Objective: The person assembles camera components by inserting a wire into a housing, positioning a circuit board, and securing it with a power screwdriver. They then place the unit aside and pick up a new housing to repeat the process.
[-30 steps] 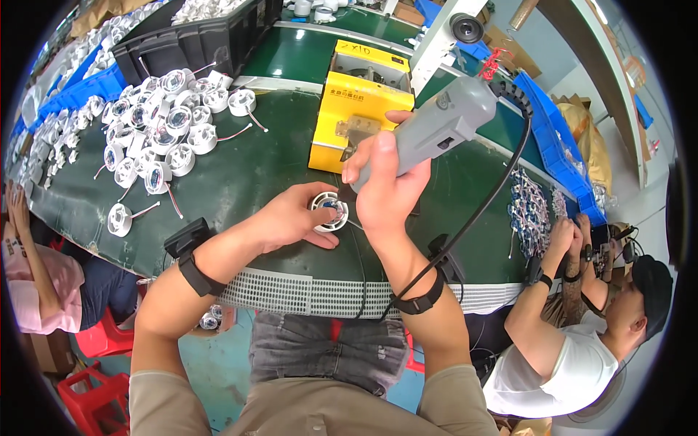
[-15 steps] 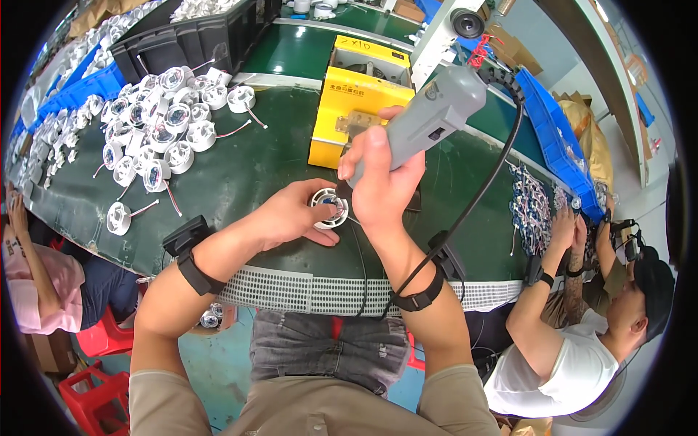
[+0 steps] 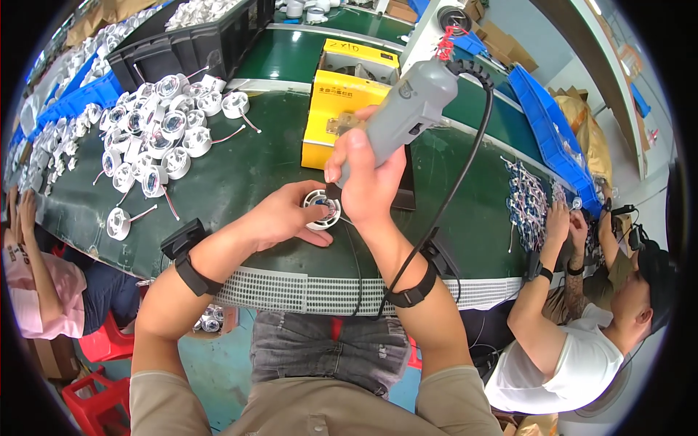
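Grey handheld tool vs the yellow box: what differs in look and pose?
Colour: the tool is grey, the box bright yellow.
Shape: the tool is long with rounded sides; the box is blocky with straight edges.
Pose: the tool is tilted in the right hand, while the box stands on the green tabletop.
Shared: both are partly hidden by the right hand in this view.

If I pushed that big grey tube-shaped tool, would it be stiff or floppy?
The grey, tube-shaped tool is probably stiff, since its casing looks solid. Its thin black cable should flop, hanging in a curve.
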The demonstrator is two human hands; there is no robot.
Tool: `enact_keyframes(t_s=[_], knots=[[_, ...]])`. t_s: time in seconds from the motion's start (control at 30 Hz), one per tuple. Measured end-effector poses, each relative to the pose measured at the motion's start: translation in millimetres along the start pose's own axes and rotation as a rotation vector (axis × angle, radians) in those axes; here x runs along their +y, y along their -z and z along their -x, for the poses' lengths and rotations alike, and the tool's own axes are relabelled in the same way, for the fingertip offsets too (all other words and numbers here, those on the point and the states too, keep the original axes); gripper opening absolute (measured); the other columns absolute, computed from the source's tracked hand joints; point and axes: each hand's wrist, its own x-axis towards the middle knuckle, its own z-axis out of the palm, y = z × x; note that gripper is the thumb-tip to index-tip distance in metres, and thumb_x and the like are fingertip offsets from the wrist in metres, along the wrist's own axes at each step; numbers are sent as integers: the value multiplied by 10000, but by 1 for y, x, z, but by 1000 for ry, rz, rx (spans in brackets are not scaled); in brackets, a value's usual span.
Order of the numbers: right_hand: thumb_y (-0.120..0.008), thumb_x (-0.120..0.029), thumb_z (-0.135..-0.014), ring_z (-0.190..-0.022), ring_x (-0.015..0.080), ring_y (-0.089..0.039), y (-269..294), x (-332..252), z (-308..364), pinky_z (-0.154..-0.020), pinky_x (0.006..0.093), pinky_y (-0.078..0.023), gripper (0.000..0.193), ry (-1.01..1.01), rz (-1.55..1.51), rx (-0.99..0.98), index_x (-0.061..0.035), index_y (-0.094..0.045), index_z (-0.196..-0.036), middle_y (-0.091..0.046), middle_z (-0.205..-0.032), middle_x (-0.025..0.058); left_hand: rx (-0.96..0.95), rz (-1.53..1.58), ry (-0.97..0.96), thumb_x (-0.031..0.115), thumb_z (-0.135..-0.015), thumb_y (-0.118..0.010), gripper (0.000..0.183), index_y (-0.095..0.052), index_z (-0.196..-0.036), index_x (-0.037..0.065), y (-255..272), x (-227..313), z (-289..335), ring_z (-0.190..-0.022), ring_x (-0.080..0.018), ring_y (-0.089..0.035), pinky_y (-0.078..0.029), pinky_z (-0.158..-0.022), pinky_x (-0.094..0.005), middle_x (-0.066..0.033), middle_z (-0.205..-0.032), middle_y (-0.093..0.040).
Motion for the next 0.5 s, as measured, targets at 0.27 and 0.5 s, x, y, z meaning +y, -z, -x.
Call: enact_keyframes(t_s=[0.27,0.5], knots=[[-550,-277,-965,-532,128,-526,5,-10,1,-521,259,-449,392,145,-34,9,-6,-395,-1201,-533,-683,53,98,-265,-57,80,-921,-554,350,-495,-1256,-3,3,14,9,-825,-213,-681,-592,-686,-301,-122,-1001,-621],[-600,-159,-931,-549,101,-517,17,-6,-7,-520,248,-444,298,94,52,133,-21,-453,-1149,-539,-727,34,843,-1033,-745,47,-821,-615,295,-644,-1104,126,31,22,11,-1006,-353,-598,-495,-858,-391,-152,-1149,-576]])
